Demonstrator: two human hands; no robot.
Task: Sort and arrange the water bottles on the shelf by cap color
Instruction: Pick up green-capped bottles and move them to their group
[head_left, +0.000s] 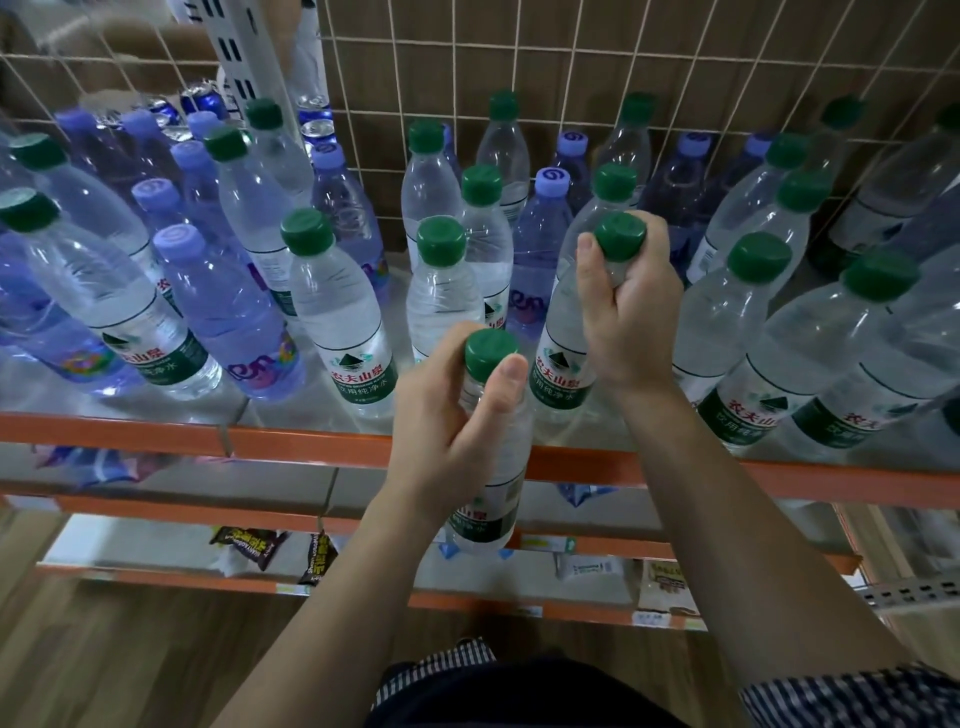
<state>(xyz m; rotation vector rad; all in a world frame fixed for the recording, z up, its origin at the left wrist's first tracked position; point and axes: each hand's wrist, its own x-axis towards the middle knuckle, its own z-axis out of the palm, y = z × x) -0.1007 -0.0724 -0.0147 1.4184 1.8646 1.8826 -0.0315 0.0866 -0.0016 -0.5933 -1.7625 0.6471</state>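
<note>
Wood-grain floor (130, 649) is noted below. A green-capped bottle (501, 467) is held clamped at the neck by the left hand (441, 415), in front of the orange shelf edge (301, 441). A second green-capped bottle (561, 343), at the shelf front, is clasped by the right hand (628, 306); purple-capped bottles (228, 306) are mixed in before the wire-grid back panel (519, 67).

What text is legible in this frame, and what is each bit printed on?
"农夫山泉": green label of the clear plastic green-capped bottle at the shelf front; it repeats on neighbouring green-capped bottles.
"饮用纯净水": the line beneath it on the same label.
Purple-tinted plastic bottle with lilac cap: looping letters, only partly visible, unreadable.
Dark snack packets and price tags on the lower shelves: too blurred to read.
</note>
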